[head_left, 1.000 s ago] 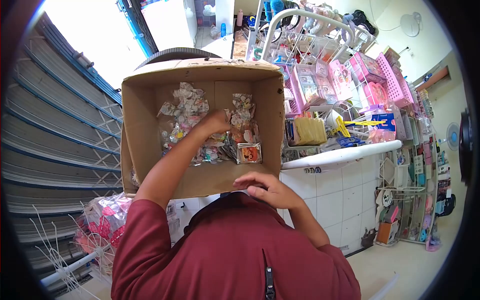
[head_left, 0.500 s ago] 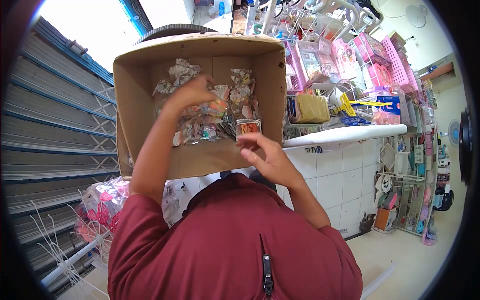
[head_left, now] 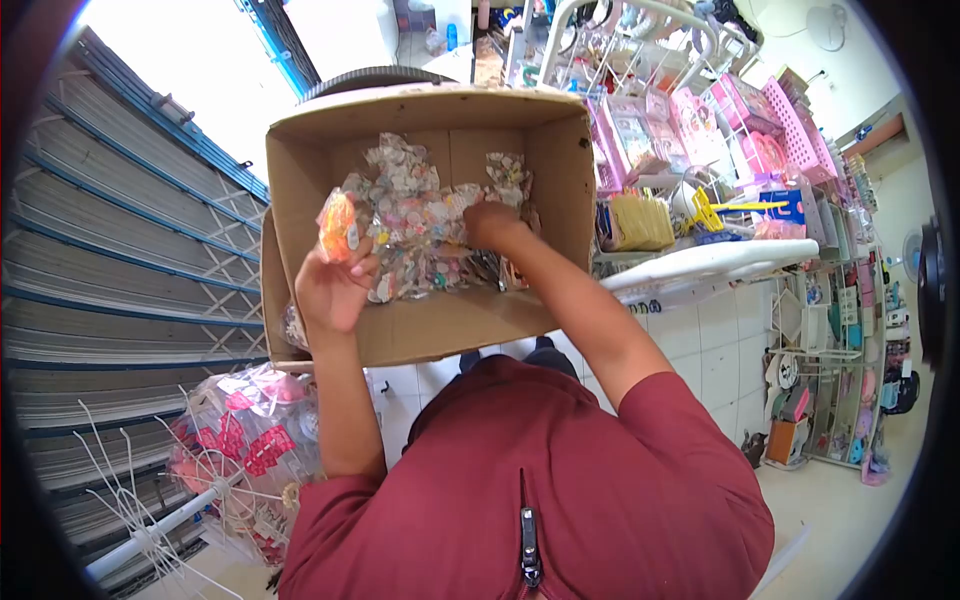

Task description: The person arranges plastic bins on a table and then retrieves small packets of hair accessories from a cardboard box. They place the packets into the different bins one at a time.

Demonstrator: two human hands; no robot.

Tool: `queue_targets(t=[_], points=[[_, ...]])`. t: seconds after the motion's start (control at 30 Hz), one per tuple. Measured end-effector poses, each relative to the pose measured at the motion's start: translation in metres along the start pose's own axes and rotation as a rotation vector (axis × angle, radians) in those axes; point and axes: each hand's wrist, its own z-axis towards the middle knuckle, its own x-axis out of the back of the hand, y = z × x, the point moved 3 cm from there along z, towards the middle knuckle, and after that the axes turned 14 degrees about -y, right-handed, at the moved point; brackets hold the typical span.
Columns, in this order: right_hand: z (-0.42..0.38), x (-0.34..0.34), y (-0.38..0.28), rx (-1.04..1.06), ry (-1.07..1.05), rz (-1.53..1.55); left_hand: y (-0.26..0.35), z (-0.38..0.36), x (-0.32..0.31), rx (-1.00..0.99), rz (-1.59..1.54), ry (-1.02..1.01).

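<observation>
My left hand [head_left: 340, 292] is raised over the left side of an open cardboard box [head_left: 440, 335]. It pinches a small clear packet with orange contents [head_left: 338, 230] between thumb and fingers. Inside the box lie several clear packets of small multicoloured pieces [head_left: 405, 215], spread over the bottom. Deeper in, my right hand [head_left: 495, 228] is curled down among these packets, right of the middle. Its fingertips are hidden, so what they grip cannot be made out. Partly under the right wrist, a stack of flat picture packets [head_left: 513, 275] stands near the box's right wall.
On the right, a white-edged counter [head_left: 720, 265] carries a bundle of yellowish cards [head_left: 640, 222], yellow-handled tools [head_left: 710, 212] and pink baskets [head_left: 800, 130]. A white wire rack [head_left: 150, 540] and bagged pink goods [head_left: 250, 430] stand lower left. A metal folding shutter [head_left: 120, 250] borders the left.
My left hand has drawn back from inside the box to its left side, now holding the orange packet. My right hand has moved from the front edge into the packets. The view has shifted slightly.
</observation>
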Motion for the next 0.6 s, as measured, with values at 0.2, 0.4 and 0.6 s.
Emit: queue_targets(t=[0.2,0.4,0.6], points=[[0.005,-0.013,0.004,0.034,0.200,0.042,-0.002,-0.016,0.008,-0.124,-0.005,0.082],[-0.024,0.009,-0.007,0.075,0.283,0.046,-0.006,-0.014,0.008,-0.111,-0.242,-0.001],[-0.048,0.019,-0.004,0.068,0.362,0.347,-0.005,-0.012,0.022,-0.124,-0.255,0.119]])
